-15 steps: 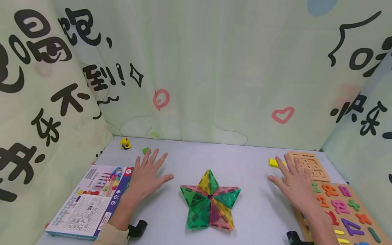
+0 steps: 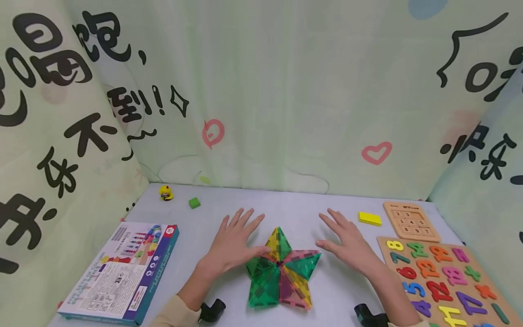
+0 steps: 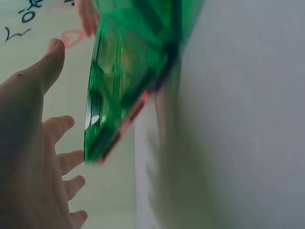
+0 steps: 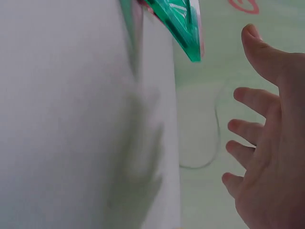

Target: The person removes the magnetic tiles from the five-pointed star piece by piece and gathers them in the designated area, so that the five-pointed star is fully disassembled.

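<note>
A star of see-through green, yellow and pink magnetic tiles [image 2: 282, 272] lies on the white table. Over its left point reaches the left hand [image 2: 233, 247], fingers spread, its thumb overlapping the star in the head view. The left wrist view has the star's green tiles [image 3: 114, 81] beside that hand's thumb and fingers, with nothing gripped. To the right of the star hovers the right hand [image 2: 351, 245], fingers spread and holding nothing. In the right wrist view a green star tip [image 4: 183, 28] shows apart from the thumb.
A boxed toy set [image 2: 118, 272] lies at the left. Behind it are a small yellow duck figure [image 2: 166, 193] and a green block [image 2: 194, 203]. On the right are a yellow block [image 2: 369, 218], a wooden number tray [image 2: 412, 234] and a board of coloured numbers [image 2: 445, 268].
Both hands have moved inward from the sides toward the star, the left one now overlapping it. The green block, yellow block and more of the number board have come into view.
</note>
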A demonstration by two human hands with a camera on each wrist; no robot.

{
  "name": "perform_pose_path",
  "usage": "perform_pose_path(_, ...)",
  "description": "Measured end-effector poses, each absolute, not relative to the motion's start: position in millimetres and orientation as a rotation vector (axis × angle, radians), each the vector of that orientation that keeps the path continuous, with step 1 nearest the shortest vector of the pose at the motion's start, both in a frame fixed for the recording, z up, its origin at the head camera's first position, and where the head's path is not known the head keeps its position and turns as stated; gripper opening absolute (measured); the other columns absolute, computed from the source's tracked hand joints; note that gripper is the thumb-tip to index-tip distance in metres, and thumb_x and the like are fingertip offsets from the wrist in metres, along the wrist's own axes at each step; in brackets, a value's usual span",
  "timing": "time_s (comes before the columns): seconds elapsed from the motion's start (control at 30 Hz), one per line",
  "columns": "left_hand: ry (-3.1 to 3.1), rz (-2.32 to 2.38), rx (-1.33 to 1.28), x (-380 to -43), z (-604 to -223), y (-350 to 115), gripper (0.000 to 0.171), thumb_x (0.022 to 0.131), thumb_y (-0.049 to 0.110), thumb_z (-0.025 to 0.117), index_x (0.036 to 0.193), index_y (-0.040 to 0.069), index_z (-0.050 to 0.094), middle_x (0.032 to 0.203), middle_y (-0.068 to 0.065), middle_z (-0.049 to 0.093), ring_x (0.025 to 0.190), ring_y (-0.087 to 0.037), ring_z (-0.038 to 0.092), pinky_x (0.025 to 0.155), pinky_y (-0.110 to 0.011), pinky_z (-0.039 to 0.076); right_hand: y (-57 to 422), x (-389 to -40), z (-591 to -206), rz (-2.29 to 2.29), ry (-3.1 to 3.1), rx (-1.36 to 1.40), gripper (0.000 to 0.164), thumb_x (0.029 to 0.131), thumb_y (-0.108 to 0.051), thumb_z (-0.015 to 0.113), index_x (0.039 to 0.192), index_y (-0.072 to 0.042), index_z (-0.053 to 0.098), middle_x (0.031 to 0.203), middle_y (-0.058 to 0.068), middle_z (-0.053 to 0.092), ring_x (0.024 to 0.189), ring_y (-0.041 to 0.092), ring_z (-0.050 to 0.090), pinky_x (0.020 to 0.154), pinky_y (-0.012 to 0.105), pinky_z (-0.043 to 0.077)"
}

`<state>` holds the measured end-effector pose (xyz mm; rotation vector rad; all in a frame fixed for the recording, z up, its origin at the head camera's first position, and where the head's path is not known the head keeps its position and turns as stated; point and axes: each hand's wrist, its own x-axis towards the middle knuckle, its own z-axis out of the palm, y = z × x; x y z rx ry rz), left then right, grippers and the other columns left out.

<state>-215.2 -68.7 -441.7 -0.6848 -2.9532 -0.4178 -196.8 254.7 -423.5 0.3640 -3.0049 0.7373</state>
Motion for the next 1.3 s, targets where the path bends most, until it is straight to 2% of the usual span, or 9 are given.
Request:
perform_pose_path(0.13,-3.027,-0.471,-0.752,-208.9,-441.8,-46.7,0.088,0.083,0.084,0.044,0.157,0.040,0.024,0.164,-0.001,0.030,0.152,-0.030,0.026,0.118,-0.063,0.023,233.2,-195.5,-428.3,0.895,-3.063,0.414,0.067,0.093,-0.049,0.063,0.150,-0.019,0.045,0.157,0.016,0.039,0.144,0.043,0.034,0.109,0.070,0.030)
perform_pose_path(0.23,-3.070,-0.478,-0.804,-203.6,-441.7,-36.1,0.086,0.083,0.084,0.044,0.156,0.042,0.025,0.158,-0.003,0.040,0.145,-0.027,0.040,0.115,-0.058,0.032,220.7,-195.2,-432.2,1.041,-3.106,0.448,0.056,0.094,-0.048,0.062,0.140,-0.016,0.057,0.137,0.012,0.061,0.125,0.034,0.056,0.104,0.059,0.045)
perform_pose_path(0.3,-3.093,-0.457,-0.832,-200.6,-442.5,-31.5,0.083,0.083,0.084,0.043,0.154,0.044,0.028,0.154,-0.004,0.046,0.138,-0.025,0.049,0.111,-0.053,0.039,215.3,-195.3,-434.5,1.115,-3.115,0.469,0.045,0.095,-0.044,0.063,0.129,-0.014,0.066,0.122,0.007,0.069,0.111,0.024,0.062,0.098,0.050,0.052)
perform_pose_path(0.37,-3.106,-0.450,-0.845,-198.6,-442.8,-29.1,0.080,0.084,0.083,0.043,0.153,0.045,0.031,0.150,-0.004,0.050,0.131,-0.025,0.054,0.106,-0.050,0.044,212.5,-196.1,-436.0,1.165,-3.115,0.472,0.036,0.095,-0.041,0.064,0.118,-0.015,0.072,0.110,0.002,0.072,0.101,0.017,0.062,0.092,0.043,0.055)
perform_pose_path(0.5,-3.133,-0.456,-0.821,-197.2,-443.5,-27.9,0.077,0.083,0.084,0.044,0.150,0.047,0.036,0.147,-0.004,0.051,0.121,-0.024,0.060,0.097,-0.047,0.050,213.6,-197.6,-437.7,1.338,-3.089,0.422,0.024,0.095,-0.034,0.065,0.106,-0.015,0.075,0.106,0.001,0.072,0.098,0.017,0.060,0.088,0.037,0.055)
perform_pose_path(0.67,-3.134,-0.502,-0.824,-197.8,-443.8,-27.7,0.078,0.081,0.085,0.045,0.149,0.047,0.038,0.146,-0.003,0.052,0.117,-0.024,0.061,0.092,-0.046,0.052,220.7,-199.5,-440.6,1.698,-3.030,0.262,0.030,0.094,-0.032,0.067,0.109,-0.007,0.072,0.105,0.005,0.071,0.098,0.019,0.056,0.084,0.030,0.049)
perform_pose_path(0.83,-3.124,-0.493,-0.825,-197.6,-443.8,-27.1,0.074,0.083,0.082,0.046,0.148,0.047,0.040,0.145,-0.002,0.054,0.120,-0.022,0.061,0.093,-0.045,0.053,228.5,-200.6,-442.3,1.939,-2.970,0.181,0.033,0.094,-0.028,0.066,0.114,-0.001,0.068,0.107,0.006,0.070,0.097,0.019,0.055,0.083,0.029,0.049)
perform_pose_path(1.3,-3.110,-0.526,-0.794,-196.2,-445.2,-24.6,0.069,0.085,0.079,0.047,0.145,0.045,0.045,0.145,-0.002,0.055,0.121,-0.023,0.060,0.093,-0.046,0.052,234.6,-198.1,-449.1,2.172,-2.748,0.084,0.031,0.091,-0.019,0.070,0.114,0.002,0.065,0.097,-0.002,0.072,0.091,0.015,0.058,0.082,0.026,0.050)
